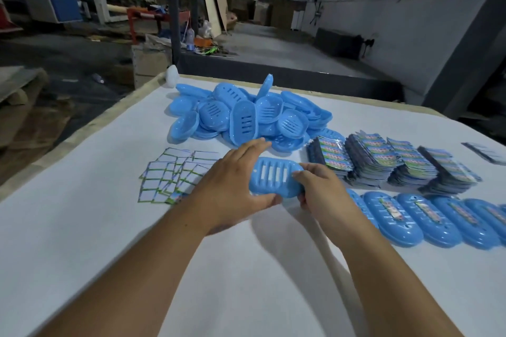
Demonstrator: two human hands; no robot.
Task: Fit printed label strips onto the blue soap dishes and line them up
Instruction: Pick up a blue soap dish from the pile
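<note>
Both hands hold one blue soap dish (275,176) above the tabletop (82,227): left hand (232,186) cups its near-left end, right hand (319,186) pinches its right end.

Soap dish (275,178) in hand: blue plastic, smooth, slightly glossy; same finish on the heaped dishes (246,115) and the labelled row (427,220). Label stacks (394,161): printed paper with a sheen (loose cards (175,172) look matt white). Counter (95,227): matt white covering, smooth.

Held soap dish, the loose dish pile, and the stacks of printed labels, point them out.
held soap dish (275,177), head view, slotted base.
loose dish pile (245,115), head view, middle dish.
printed label stacks (394,154), head view, top sheet.
</note>
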